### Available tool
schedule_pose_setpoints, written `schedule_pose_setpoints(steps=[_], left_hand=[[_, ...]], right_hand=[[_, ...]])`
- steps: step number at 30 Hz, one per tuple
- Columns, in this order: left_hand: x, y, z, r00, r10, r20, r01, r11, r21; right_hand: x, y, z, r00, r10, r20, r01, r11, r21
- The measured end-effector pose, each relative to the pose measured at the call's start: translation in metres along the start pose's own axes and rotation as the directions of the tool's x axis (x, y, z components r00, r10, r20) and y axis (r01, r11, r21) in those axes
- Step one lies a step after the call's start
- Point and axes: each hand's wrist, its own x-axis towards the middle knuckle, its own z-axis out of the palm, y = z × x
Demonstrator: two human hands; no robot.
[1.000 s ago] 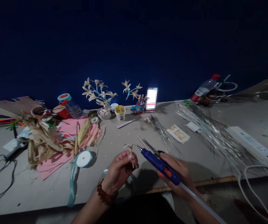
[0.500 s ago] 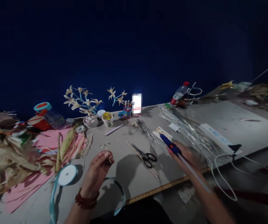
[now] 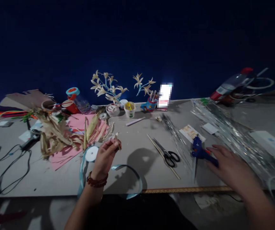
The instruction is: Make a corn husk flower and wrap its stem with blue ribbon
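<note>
My left hand (image 3: 106,154), with a dark red bead bracelet at the wrist, pinches a small pale husk flower (image 3: 115,138) on a thin stem and holds it above the grey table (image 3: 137,159). My right hand (image 3: 230,164) hovers just right of the blue glue gun (image 3: 201,150), which stands on the table; its fingers are spread and blurred, resting at or just off the gun's rear. Black-handled scissors (image 3: 166,153) and a thin wooden stick (image 3: 162,156) lie between the two hands.
Dried corn husks (image 3: 56,135) lie on pink paper (image 3: 80,134) at the left. A light blue ribbon roll (image 3: 91,153) trails ribbon to the table's front edge. At the back stand a husk-flower branch (image 3: 107,88), cups and a bottle (image 3: 230,84). Silver wires (image 3: 225,131) and a power strip (image 3: 271,143) lie right.
My right hand has carried the glue gun away from the flower to the right and set it on the table. The left hand keeps hold of the flower. The view has swung.
</note>
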Motion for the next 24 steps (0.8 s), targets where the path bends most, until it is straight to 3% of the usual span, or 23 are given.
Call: schedule_pose_setpoints(steps=[1, 2, 4, 6, 7, 9, 10, 13, 14, 16, 18, 20, 22, 24], left_hand=[[0.001, 0.001, -0.001, 1.000, 0.015, -0.011, -0.015, 1.000, -0.004], [0.002, 0.001, -0.002, 0.999, 0.030, -0.017, -0.030, 0.999, -0.013], [0.003, 0.001, -0.002, 0.999, 0.050, -0.013, -0.051, 0.998, -0.026], [0.002, 0.000, 0.001, 0.999, 0.050, 0.000, -0.050, 0.998, -0.023], [0.001, 0.000, 0.002, 0.999, 0.042, 0.009, -0.042, 0.999, -0.017], [-0.003, 0.001, 0.003, 0.999, 0.024, 0.022, -0.024, 1.000, -0.003], [-0.006, 0.002, 0.003, 1.000, 0.021, 0.023, -0.021, 1.000, 0.002], [-0.013, 0.005, -0.003, 0.999, 0.036, 0.005, -0.036, 0.999, 0.008], [-0.015, 0.007, -0.006, 0.999, 0.047, -0.004, -0.047, 0.999, 0.005], [-0.019, 0.008, -0.010, 0.998, 0.062, -0.012, -0.062, 0.998, -0.005], [-0.021, 0.008, -0.012, 0.998, 0.065, -0.008, -0.065, 0.998, -0.016], [-0.021, 0.007, -0.011, 0.999, 0.050, 0.008, -0.050, 0.998, -0.030], [-0.021, 0.003, -0.007, 1.000, 0.018, 0.026, -0.017, 0.999, -0.047], [-0.021, -0.001, 0.001, 0.999, -0.016, 0.041, 0.019, 0.997, -0.074]], right_hand=[[0.001, -0.023, -0.003, 0.996, -0.088, 0.028, 0.087, 0.996, 0.030], [0.002, -0.052, -0.003, 0.990, -0.143, -0.021, 0.144, 0.983, 0.110], [0.004, -0.121, 0.004, 0.955, -0.292, 0.045, 0.259, 0.901, 0.348], [0.005, -0.192, 0.021, 0.867, -0.470, 0.163, 0.348, 0.808, 0.475], [0.007, -0.222, 0.032, 0.801, -0.550, 0.237, 0.387, 0.777, 0.496], [0.010, -0.269, 0.054, 0.690, -0.640, 0.338, 0.421, 0.734, 0.532], [0.011, -0.285, 0.063, 0.668, -0.643, 0.374, 0.387, 0.730, 0.563], [0.014, -0.301, 0.080, 0.659, -0.643, 0.392, 0.342, 0.719, 0.605], [0.015, -0.299, 0.082, 0.680, -0.621, 0.390, 0.287, 0.714, 0.639], [0.016, -0.290, 0.080, 0.742, -0.532, 0.408, 0.057, 0.657, 0.752], [0.017, -0.277, 0.072, 0.782, -0.414, 0.466, -0.255, 0.470, 0.845], [0.020, -0.263, 0.059, 0.779, -0.323, 0.537, -0.508, 0.178, 0.843], [0.022, -0.251, 0.045, 0.764, -0.275, 0.584, -0.619, -0.058, 0.783], [0.023, -0.243, 0.031, 0.759, -0.233, 0.608, -0.648, -0.169, 0.743]])
